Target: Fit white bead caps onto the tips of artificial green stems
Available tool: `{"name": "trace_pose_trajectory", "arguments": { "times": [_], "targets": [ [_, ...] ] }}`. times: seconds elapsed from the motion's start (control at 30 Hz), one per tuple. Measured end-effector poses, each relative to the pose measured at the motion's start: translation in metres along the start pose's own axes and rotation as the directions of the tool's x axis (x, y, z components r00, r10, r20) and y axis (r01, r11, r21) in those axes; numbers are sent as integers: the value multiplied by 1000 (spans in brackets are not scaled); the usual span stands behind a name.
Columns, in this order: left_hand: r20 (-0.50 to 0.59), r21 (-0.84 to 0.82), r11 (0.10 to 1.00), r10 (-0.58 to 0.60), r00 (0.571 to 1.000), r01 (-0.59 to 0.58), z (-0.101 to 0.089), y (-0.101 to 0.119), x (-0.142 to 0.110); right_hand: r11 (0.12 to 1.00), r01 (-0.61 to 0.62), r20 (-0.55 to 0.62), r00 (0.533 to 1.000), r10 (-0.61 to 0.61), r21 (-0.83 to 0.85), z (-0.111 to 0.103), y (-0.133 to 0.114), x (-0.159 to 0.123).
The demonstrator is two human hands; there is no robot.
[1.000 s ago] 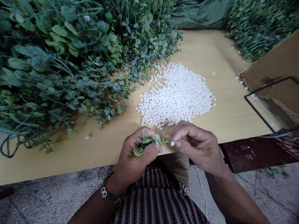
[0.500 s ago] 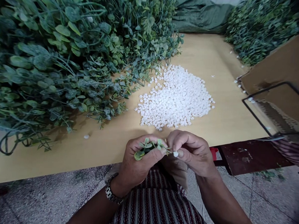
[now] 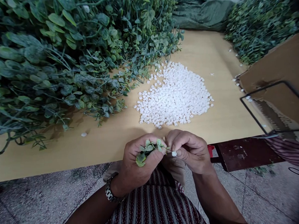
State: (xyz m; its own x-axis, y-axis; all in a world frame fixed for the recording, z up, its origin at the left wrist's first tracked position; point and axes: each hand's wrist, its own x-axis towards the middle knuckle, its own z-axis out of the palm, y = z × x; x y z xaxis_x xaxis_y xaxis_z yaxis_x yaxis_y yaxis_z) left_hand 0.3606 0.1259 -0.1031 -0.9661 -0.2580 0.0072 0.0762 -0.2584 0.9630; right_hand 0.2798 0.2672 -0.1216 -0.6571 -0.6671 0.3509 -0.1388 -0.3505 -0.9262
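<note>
My left hand is closed around an artificial leaf sprig, its green leaves poking out between thumb and fingers. The sprig's thin stem end points right, toward my right hand. Between the thumb and forefinger of that hand is a small white plastic piece, pinched right at the stem's end. Whether the stem passes through the piece cannot be made out. Just beyond both hands lies a heap of many similar white pieces on the table.
Piled artificial greenery covers the table's left side, with another bunch at the far right. A cardboard box and a black wire frame stand at the right edge. A green cloth sack lies at the back.
My hands stay together in almost the same pose. The sprig's leaves have tilted slightly down, and the whole view has shifted a little.
</note>
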Motion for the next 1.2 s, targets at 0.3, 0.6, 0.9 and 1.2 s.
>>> {"name": "trace_pose_trajectory", "arguments": {
  "times": [0.3, 0.6, 0.9, 1.2],
  "targets": [
    [50, 112, 992, 48, 998, -54, -3, 0, 1, 998, 26, 15, 1000, -25, -49, 0, 0, 0],
    [94, 110, 992, 55, 994, -65, -3, 3, 3, 998, 36, 32, 999, -35, -46, -2, 1, -1],
    [125, 83, 995, 37, 991, -48, -4, 4, 3, 999, 47, 47, 998, -47, -4, -3, 4, -2],
    [183, 112, 992, 37, 983, -58, -4, 5, 6, 998, 45, 61, 997, -43, -37, -5, 4, -4]
  ]
}}
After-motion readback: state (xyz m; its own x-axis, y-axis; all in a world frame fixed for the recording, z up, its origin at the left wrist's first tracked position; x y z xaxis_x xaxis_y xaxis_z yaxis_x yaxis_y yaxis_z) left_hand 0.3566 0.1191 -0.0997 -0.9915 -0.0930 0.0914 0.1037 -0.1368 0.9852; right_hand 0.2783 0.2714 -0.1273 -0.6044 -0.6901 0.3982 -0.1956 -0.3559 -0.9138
